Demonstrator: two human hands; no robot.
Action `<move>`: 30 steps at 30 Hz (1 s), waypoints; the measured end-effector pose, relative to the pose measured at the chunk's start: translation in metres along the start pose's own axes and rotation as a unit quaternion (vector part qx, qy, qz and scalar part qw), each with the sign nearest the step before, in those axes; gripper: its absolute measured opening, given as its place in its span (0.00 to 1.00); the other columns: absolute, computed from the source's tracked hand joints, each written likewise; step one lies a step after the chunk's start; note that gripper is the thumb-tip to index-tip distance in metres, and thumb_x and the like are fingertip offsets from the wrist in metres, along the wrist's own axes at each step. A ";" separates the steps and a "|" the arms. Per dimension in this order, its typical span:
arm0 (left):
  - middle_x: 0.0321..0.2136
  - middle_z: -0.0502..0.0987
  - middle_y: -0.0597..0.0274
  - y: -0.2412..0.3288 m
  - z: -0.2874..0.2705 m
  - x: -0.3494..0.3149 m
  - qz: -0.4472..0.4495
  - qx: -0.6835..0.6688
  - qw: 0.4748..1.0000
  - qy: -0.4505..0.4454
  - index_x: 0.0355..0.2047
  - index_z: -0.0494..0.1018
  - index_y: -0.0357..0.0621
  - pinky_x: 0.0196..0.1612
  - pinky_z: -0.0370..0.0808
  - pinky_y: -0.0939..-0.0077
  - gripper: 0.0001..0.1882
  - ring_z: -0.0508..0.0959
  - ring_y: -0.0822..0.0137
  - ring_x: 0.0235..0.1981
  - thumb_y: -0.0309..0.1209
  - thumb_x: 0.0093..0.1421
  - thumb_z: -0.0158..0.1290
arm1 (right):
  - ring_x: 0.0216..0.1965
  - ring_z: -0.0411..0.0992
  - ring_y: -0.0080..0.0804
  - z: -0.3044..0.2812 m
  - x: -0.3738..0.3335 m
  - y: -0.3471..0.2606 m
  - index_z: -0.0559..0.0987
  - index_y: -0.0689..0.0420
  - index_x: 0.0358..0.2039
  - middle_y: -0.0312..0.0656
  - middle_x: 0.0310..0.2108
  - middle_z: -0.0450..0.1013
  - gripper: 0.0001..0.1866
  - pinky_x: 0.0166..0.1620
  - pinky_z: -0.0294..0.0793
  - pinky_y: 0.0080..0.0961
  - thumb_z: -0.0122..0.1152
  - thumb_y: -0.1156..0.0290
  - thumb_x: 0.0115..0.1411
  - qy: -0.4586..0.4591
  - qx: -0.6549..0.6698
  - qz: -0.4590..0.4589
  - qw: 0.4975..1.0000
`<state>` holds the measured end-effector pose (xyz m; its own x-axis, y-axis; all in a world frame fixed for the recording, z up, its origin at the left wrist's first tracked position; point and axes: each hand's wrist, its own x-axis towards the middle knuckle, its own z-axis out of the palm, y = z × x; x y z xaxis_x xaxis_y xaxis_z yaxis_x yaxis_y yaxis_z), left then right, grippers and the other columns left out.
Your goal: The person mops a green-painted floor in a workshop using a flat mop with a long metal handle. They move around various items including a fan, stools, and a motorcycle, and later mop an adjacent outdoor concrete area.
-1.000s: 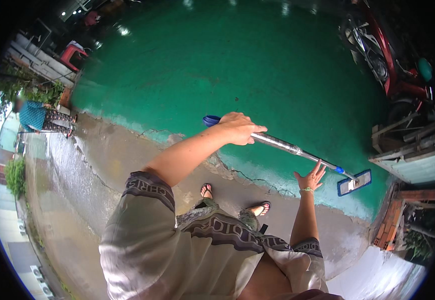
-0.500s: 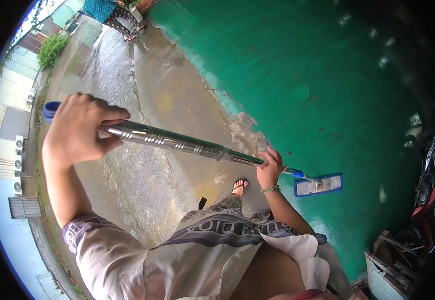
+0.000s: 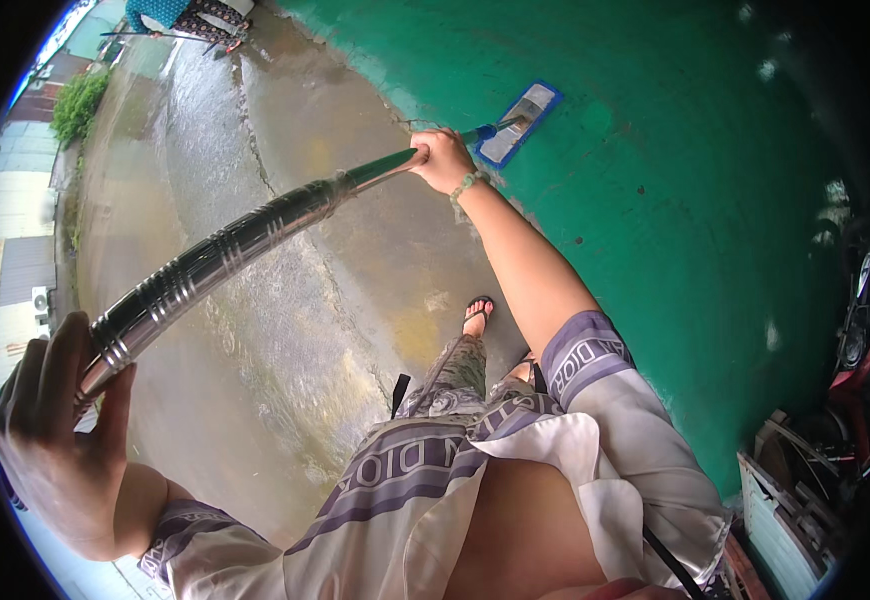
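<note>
A flat mop (image 3: 205, 252) with a shiny metal pole slants across the view from lower left to upper middle. My left hand (image 3: 60, 440) holds the pole near its upper end, the fingers curled round it. Farther along, my right hand (image 3: 442, 161), with a beaded bracelet at the wrist, is closed round the pole near a blue joint. Just beyond it the blue-edged rectangular mop head (image 3: 521, 124) lies flat on the green floor (image 3: 675, 200), close to that floor's broken edge.
Wet grey concrete (image 3: 255, 200) stretches along the left of the green floor. A person in a teal top (image 3: 160, 12) stands at the far left. At right are a red motorbike (image 3: 860, 350) and a white crate-like box (image 3: 780, 525). Pale buildings (image 3: 25, 215) line the left.
The mop head has swept from the right to the upper middle of the green floor. My right hand has moved forward and left, my left hand back toward the lower left.
</note>
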<state>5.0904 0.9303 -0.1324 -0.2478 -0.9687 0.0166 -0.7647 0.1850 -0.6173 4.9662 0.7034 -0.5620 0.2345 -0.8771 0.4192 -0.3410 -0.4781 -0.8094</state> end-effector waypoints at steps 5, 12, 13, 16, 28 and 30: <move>0.36 0.71 0.56 -0.028 -0.032 -0.034 -0.154 -0.308 0.938 -0.025 0.44 0.71 0.33 0.38 0.74 0.76 0.21 0.75 0.63 0.33 0.21 0.48 0.59 | 0.24 0.65 0.41 -0.072 -0.076 -0.052 0.67 0.59 0.15 0.41 0.16 0.66 0.14 0.33 0.64 0.33 0.68 0.72 0.39 0.013 0.009 0.043 0.999; 0.15 0.68 0.63 0.036 -0.023 -0.013 0.082 -0.246 0.963 -0.070 0.28 0.76 0.39 0.22 0.61 0.72 0.23 0.73 0.67 0.22 0.33 0.27 0.64 | 0.21 0.65 0.44 -0.179 -0.268 -0.061 0.66 0.57 0.13 0.41 0.14 0.64 0.17 0.30 0.62 0.37 0.68 0.66 0.43 0.075 -0.113 0.132 0.982; 0.13 0.70 0.65 0.063 -0.014 0.004 0.138 -0.271 0.948 -0.092 0.26 0.77 0.41 0.21 0.62 0.73 0.20 0.71 0.66 0.16 0.34 0.29 0.66 | 0.21 0.65 0.44 -0.191 -0.298 -0.051 0.66 0.57 0.13 0.41 0.14 0.64 0.19 0.30 0.62 0.37 0.68 0.64 0.44 0.077 -0.154 0.160 0.972; 0.16 0.77 0.64 0.149 0.035 0.032 0.273 -0.277 0.916 -0.099 0.23 0.76 0.48 0.25 0.72 0.73 0.13 0.75 0.66 0.16 0.38 0.39 0.67 | 0.32 0.70 0.42 -0.212 -0.408 0.010 0.72 0.54 0.17 0.38 0.20 0.70 0.11 0.46 0.64 0.41 0.64 0.65 0.46 0.071 -0.276 0.302 0.910; 0.24 0.77 0.60 0.362 0.106 0.022 0.441 -0.305 0.844 0.000 0.34 0.72 0.43 0.27 0.75 0.68 0.18 0.80 0.59 0.25 0.43 0.49 0.57 | 0.68 0.39 0.52 -0.317 -0.551 0.076 0.61 0.29 0.59 0.37 0.69 0.25 0.42 0.61 0.50 0.59 0.68 0.43 0.43 0.112 -0.327 0.786 0.512; 0.24 0.77 0.60 0.345 0.111 0.036 0.436 -0.303 0.847 0.009 0.34 0.72 0.42 0.27 0.75 0.69 0.18 0.80 0.59 0.25 0.43 0.50 0.57 | 0.68 0.38 0.50 -0.301 -0.534 0.080 0.61 0.31 0.59 0.38 0.69 0.25 0.42 0.61 0.51 0.57 0.68 0.44 0.43 0.120 -0.346 0.763 0.533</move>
<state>4.8835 0.9407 -0.4315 -0.8805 -0.4188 -0.2219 -0.4503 0.8853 0.1158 4.5395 1.1196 -0.7272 -0.8914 -0.2108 -0.4011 -0.2418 0.9699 0.0276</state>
